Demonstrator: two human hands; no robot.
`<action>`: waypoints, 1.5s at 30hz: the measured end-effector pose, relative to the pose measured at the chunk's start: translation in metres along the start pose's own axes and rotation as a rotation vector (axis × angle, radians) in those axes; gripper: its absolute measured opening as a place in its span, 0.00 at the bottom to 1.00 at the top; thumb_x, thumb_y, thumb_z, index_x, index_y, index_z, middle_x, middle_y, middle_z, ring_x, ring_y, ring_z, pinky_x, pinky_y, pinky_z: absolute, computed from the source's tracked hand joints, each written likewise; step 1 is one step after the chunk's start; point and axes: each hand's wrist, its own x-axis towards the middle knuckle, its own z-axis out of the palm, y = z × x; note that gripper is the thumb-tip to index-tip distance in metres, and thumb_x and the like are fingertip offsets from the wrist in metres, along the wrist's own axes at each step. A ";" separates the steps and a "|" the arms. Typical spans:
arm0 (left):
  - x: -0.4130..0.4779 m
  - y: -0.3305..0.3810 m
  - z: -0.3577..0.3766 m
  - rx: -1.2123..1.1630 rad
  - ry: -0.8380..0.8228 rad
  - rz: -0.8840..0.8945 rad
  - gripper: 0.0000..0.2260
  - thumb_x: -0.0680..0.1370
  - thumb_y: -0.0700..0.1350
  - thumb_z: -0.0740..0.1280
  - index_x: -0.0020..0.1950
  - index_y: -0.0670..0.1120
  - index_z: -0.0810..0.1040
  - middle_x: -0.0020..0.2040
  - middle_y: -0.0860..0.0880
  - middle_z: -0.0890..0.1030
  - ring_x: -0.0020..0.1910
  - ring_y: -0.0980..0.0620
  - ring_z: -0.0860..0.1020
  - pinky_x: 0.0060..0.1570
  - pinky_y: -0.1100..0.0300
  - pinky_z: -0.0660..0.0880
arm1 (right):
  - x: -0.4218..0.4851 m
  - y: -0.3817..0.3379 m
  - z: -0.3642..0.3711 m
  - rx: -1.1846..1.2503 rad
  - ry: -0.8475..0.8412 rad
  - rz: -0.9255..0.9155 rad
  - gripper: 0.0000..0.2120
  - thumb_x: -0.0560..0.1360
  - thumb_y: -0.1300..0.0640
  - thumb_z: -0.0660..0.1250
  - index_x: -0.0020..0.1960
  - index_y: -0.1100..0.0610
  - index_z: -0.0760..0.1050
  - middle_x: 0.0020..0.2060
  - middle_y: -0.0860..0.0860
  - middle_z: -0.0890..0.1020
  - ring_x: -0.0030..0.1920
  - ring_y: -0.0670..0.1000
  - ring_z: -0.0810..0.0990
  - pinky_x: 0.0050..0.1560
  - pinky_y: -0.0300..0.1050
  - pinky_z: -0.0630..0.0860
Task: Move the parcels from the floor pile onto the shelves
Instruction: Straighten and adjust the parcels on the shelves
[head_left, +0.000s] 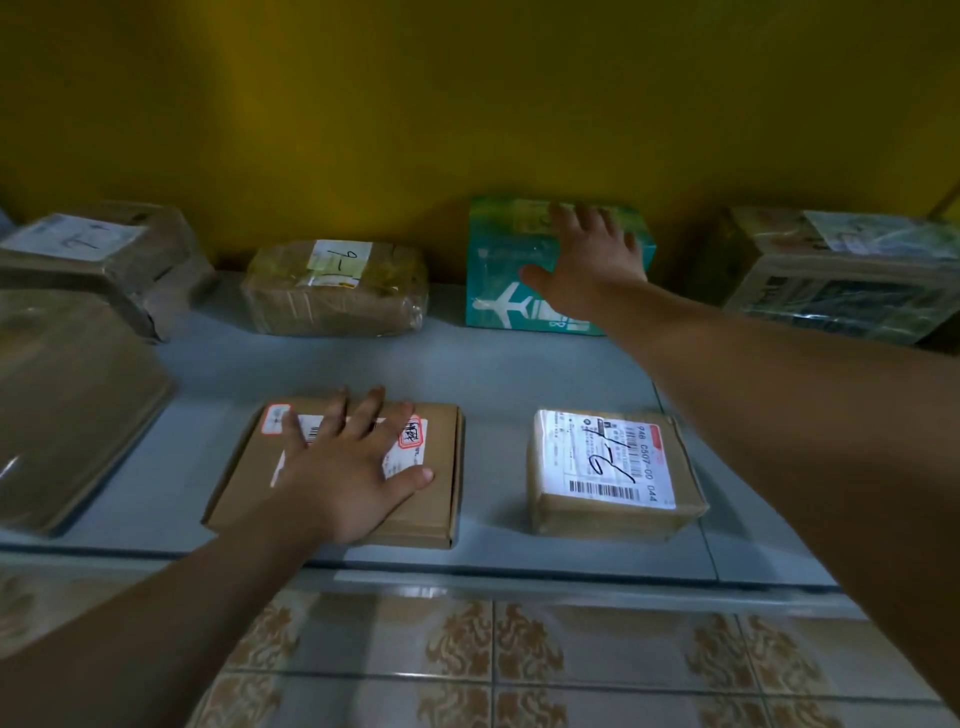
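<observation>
Shelf, grey, low, backed by a yellow wall; patterned floor tiles in front.

Front row: flat brown carton, left hand spread flat on its lid, fingers open, gripping nothing. Beside it, apart, a taped brown parcel marked in pen.

Back row: teal box with aeroplane print against the wall, right hand open, palm laid over its top front edge, not closed round it. Taped parcel to its left; larger wrapped boxes at both ends.

Floor pile: not in view.

Risks, as judged: a push from the flat left palm could slide the carton off the front lip; the long right reach could brush the marked parcel; the open palm could tip the teal box.
</observation>
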 end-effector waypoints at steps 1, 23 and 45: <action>0.000 0.000 0.000 -0.001 0.002 -0.001 0.35 0.74 0.73 0.46 0.77 0.62 0.40 0.79 0.55 0.38 0.78 0.47 0.36 0.71 0.33 0.39 | 0.007 -0.002 0.002 -0.025 -0.009 -0.015 0.41 0.77 0.35 0.61 0.81 0.48 0.45 0.80 0.53 0.47 0.79 0.58 0.45 0.77 0.63 0.47; -0.002 0.001 -0.001 -0.013 -0.007 -0.016 0.43 0.62 0.75 0.34 0.77 0.63 0.40 0.79 0.57 0.39 0.78 0.48 0.37 0.71 0.34 0.38 | -0.007 0.019 0.009 -0.234 0.056 -0.223 0.21 0.83 0.45 0.54 0.75 0.45 0.62 0.69 0.56 0.68 0.67 0.64 0.68 0.68 0.59 0.63; -0.006 -0.015 -0.042 -0.114 -0.014 0.046 0.35 0.75 0.72 0.49 0.78 0.61 0.43 0.80 0.55 0.41 0.78 0.49 0.40 0.72 0.35 0.39 | -0.031 -0.029 -0.003 -0.121 -0.040 -0.155 0.38 0.78 0.40 0.61 0.80 0.53 0.47 0.79 0.56 0.52 0.79 0.60 0.49 0.77 0.59 0.50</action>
